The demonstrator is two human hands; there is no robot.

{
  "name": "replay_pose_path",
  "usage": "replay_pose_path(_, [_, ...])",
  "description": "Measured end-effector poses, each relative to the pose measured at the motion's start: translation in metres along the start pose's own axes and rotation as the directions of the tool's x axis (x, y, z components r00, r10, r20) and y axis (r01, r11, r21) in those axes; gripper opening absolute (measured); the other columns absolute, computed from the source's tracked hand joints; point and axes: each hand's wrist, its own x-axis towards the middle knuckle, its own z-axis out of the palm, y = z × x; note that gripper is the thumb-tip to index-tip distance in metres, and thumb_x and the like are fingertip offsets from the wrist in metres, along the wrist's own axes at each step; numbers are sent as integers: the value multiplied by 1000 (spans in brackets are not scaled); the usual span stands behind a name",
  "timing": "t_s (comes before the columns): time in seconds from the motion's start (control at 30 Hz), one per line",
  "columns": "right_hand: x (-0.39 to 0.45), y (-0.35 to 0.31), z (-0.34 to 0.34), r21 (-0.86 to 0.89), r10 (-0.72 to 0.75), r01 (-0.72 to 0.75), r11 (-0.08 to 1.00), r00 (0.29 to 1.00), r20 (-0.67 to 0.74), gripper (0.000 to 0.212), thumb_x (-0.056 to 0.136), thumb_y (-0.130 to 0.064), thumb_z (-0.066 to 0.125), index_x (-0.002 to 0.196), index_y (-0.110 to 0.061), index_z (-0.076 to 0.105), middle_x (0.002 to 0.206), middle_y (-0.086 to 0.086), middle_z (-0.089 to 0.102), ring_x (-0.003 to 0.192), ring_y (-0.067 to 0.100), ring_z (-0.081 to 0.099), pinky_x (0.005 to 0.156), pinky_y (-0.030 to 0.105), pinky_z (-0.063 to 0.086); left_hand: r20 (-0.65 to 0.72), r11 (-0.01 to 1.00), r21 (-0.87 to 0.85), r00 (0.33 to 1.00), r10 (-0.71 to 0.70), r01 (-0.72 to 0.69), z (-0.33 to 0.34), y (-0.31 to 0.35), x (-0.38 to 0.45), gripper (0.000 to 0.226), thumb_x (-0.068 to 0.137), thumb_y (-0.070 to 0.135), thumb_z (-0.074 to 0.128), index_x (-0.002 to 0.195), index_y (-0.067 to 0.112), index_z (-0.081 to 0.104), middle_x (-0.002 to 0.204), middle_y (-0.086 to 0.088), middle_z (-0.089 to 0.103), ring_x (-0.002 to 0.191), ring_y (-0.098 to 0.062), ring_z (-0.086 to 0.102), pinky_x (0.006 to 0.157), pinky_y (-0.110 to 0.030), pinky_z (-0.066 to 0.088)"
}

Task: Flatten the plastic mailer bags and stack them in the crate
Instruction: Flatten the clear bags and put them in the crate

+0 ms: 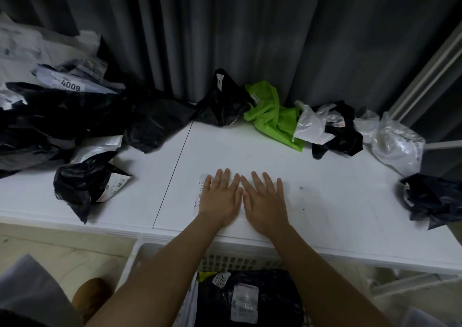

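One white mailer (246, 216) lies flat on the counter (337, 201) under both palms; left hand (221, 199) and right hand (265, 203) press with fingers spread, gripping nothing; thin, slick film, probably best pinched at an edge; crate (140, 259) waits below.

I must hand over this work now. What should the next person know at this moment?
Left hand and right hand: both flat, fingers straight, pressing a white mailer on the table.
Done: black mailers with labels already lie in the white crate below the table edge.
Left: crumpled pile at far left, green bag, white bags and black bag at right.
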Motion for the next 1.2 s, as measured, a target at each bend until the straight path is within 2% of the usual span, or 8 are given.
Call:
replay_pose_path(0.13, [2,2,0,-7,51,-51,999,999,-6,59,96,-43,14,138,-24,50,144,6,49,138,30,37,114,57,14,-5,999,-26,1000,-25,25,4,2,7,53,103,39,12,154,23,7,161,-4,1,148,-21,-6,120,-40,-5])
replay_pose_path(0.27, [3,7,2,5,90,-90,996,995,29,76,87,-49,-7,148,-28,34,155,3,30,146,25,18,117,49,2,-39,998,-36,998,-50,48,11,1,7,54,103,40,12,153,23,5,161,-2,2,148,-19,-5,119,-39,-5])
replay_pose_path(0.43, [3,7,6,24,97,-98,995,995,35,76,86,-50,-8,149,-30,30,157,3,26,147,24,15,117,48,0,-80,999,-14,996,-50,49,16,1,6,55,101,42,7,153,24,6,161,-2,3,148,-18,-4,119,-39,-5])
replay_pose_path(0.63, [1,7,8,44,99,-100,994,995,7,78,89,-54,-11,148,-28,32,156,5,29,146,25,19,116,49,2,-68,998,-1,996,-55,55,19,2,6,55,102,42,11,153,24,2,161,-1,-1,148,-18,-7,119,-40,-7])
replay_pose_path(0.8, [1,8,11,47,100,-101,994,994,36,75,88,-52,-7,150,-29,28,158,4,23,147,23,14,117,49,-1,-58,998,11,997,-58,58,21,2,7,55,102,42,10,153,24,-1,161,-2,-3,148,-18,-9,119,-40,-8])
replay_pose_path(0.9, [1,8,13,46,104,-104,993,995,9,82,88,-57,-17,149,-28,30,157,4,25,147,24,16,116,47,-1,-68,998,22,996,-60,61,22,2,6,55,102,41,11,154,24,1,161,-2,-3,148,-19,-8,118,-40,-9])
replay_pose_path(1.03, [0,8,10,37,108,-111,993,991,78,81,82,-54,-15,152,-31,18,161,1,12,149,20,4,116,44,-8,-64,998,27,996,-62,64,23,2,7,55,102,41,10,153,24,0,161,-2,-3,148,-19,-9,118,-40,-10])
replay_pose_path(1.2, [1,7,10,15,117,-119,993,987,110,81,80,-53,-17,152,-33,13,161,-1,8,149,18,0,116,43,-10,-69,997,36,996,-62,64,25,2,7,64,94,46,-8,153,24,0,161,-2,-2,148,-19,-7,117,-39,-10])
